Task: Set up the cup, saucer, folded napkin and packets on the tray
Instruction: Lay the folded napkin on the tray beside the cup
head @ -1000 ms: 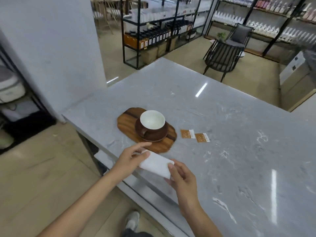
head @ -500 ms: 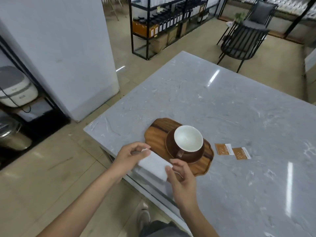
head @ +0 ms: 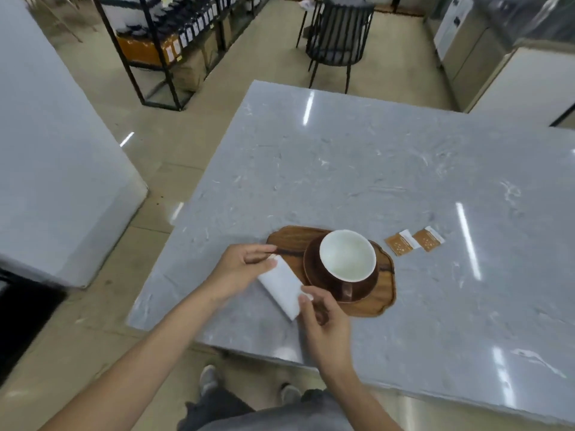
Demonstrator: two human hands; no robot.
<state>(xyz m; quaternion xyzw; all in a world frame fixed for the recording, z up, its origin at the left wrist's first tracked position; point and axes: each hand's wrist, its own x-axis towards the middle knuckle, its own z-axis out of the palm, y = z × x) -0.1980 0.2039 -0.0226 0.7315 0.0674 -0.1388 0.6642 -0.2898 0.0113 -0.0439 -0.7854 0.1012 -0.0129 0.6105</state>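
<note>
Head view, sole camera. Tray (head: 289,241): dark wooden board with a scalloped rim, lying flat on the grey marbled table (head: 357,169) near its front edge. Saucer (head: 314,269): brown, sitting on the tray's right half; judged placed. Cup (head: 347,255): white inside, brown outside, standing upright on the saucer with its handle pointing toward the person; judged placed. Folded napkin (head: 283,286): white, a narrow folded strip, being held between both hands along the tray's left front rim, partly overlapping it; whether it is already touching the wood or hovering just above cannot be told. Left hand (head: 241,265): its grip is pinching the napkin's far end between thumb and fingertips. Right hand (head: 323,318): its grip is pinching the napkin's near end, thumb on top, the other fingers curled beneath. Packets (head: 413,242): two, orange-brown with white ends, lying flat side by side on the bare table, well to the right of the tray and touching nothing on it; not yet moved. Progress, as judged: cup and saucer are done, the napkin is being positioned and is awaiting release, and both packets are remaining to be carried onto the tray, where free wood is showing mainly at the back left.
</note>
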